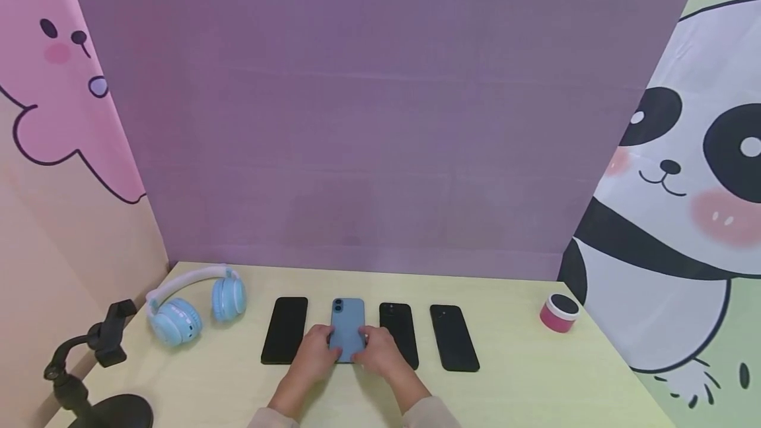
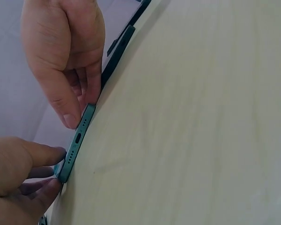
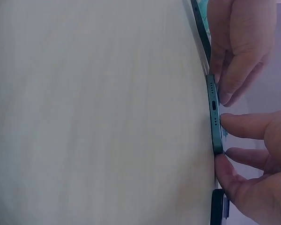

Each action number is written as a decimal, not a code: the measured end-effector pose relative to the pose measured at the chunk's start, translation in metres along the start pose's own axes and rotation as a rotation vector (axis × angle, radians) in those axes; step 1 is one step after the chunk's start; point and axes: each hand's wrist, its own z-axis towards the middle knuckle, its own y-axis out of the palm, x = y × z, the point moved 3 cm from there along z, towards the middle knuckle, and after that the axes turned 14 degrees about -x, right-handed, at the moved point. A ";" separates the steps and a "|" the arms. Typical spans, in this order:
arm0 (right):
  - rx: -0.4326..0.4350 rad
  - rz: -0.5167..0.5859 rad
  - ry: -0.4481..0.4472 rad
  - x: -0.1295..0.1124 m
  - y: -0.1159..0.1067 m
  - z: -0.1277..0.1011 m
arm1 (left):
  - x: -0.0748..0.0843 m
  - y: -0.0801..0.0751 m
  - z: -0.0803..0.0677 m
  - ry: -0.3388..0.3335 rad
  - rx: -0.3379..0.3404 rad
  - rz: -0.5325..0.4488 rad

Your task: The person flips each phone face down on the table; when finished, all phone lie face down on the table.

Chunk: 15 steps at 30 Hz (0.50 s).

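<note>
Both hands grasp the near end of the blue phone [image 1: 347, 329], which lies flat on the pale worktop [image 1: 511, 382], second from the left in a row of four phones. The left hand [image 1: 314, 352] pinches the phone's near left corner between thumb and fingers, and the right hand [image 1: 380, 352] pinches the near right corner the same way. A black phone [image 1: 285, 329] lies just beside it on the left, and two more black phones [image 1: 454, 337] lie on the right. Blue headphones [image 1: 193, 306] rest further left, near a black stand [image 1: 89, 368]. A pink round tin [image 1: 559, 314] sits well apart on the right.
</note>
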 end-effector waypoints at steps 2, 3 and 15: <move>-0.002 -0.001 -0.002 0.000 -0.001 0.000 | -0.001 0.001 0.000 0.001 -0.015 -0.005; -0.004 0.001 0.003 0.001 -0.001 0.000 | -0.001 0.001 0.000 0.003 -0.021 -0.010; -0.031 0.007 0.014 0.002 -0.002 0.003 | -0.008 0.001 -0.002 -0.006 -0.051 -0.058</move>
